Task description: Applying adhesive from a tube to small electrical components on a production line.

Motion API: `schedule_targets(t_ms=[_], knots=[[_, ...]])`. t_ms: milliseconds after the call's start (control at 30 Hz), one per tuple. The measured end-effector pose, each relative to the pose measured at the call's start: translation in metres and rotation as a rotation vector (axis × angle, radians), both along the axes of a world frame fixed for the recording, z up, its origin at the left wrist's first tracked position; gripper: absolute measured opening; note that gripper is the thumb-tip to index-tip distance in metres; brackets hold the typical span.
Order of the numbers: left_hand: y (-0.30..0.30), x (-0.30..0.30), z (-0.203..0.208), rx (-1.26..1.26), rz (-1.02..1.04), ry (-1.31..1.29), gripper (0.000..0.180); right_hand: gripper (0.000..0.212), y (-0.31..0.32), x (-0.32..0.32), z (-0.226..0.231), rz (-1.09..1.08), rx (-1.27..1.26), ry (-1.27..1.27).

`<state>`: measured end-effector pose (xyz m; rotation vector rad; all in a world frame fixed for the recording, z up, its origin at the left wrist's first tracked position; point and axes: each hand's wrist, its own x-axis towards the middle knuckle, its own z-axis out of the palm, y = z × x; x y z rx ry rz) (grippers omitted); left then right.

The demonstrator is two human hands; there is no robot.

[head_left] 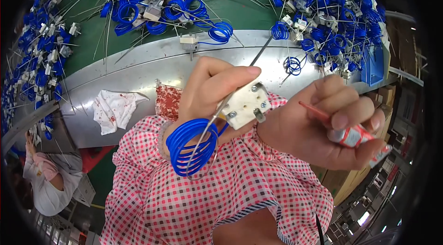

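Note:
My left hand [200,83] is closed on a capillary thermostat, its thumb along the upper edge of the white body [245,106]. The face with the screws and metal terminals is turned up toward me. A blue coil [191,147] and a thin metal rod hang from it over my left wrist. In my right hand [300,125], to the right of the thermostat, is a small squeeze tube [353,136] with a red nozzle. Its nozzle points left toward the white body, apart from it. The fingers curl round the tube and partly hide it.
Heaps of similar blue-coiled thermostats [332,23] cover the far bench, with more at the left. A single one [189,41] lies on the metal edge. Below it are a red-stained white cloth [115,110] and a red-blotched pad [167,100]. Another person [53,180] sits at lower left.

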<state>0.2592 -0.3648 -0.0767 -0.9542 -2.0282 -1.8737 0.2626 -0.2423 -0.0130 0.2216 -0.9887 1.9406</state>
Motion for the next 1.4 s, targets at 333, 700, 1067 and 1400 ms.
schedule_targets(t_ms=[333, 700, 1067, 1400], knots=[[0.005, 0.004, -0.004, 0.042, -0.022, -0.047, 0.058, 0.024, -0.019, -0.003, -0.005, -0.093, 0.174, 0.054], [0.008, 0.002, 0.002, 0.084, -0.041, -0.074, 0.063, 0.023, -0.007, -0.004, -0.009, 0.037, 0.384, 0.11], [0.007, 0.0, 0.003, 0.096, -0.071, -0.087, 0.065, 0.027, -0.002, -0.002, -0.005, 0.159, 0.415, 0.021], [0.007, -0.001, 0.001, 0.086, -0.065, -0.069, 0.064, 0.028, -0.004, -0.002, -0.007, 0.18, 0.406, 0.017]])
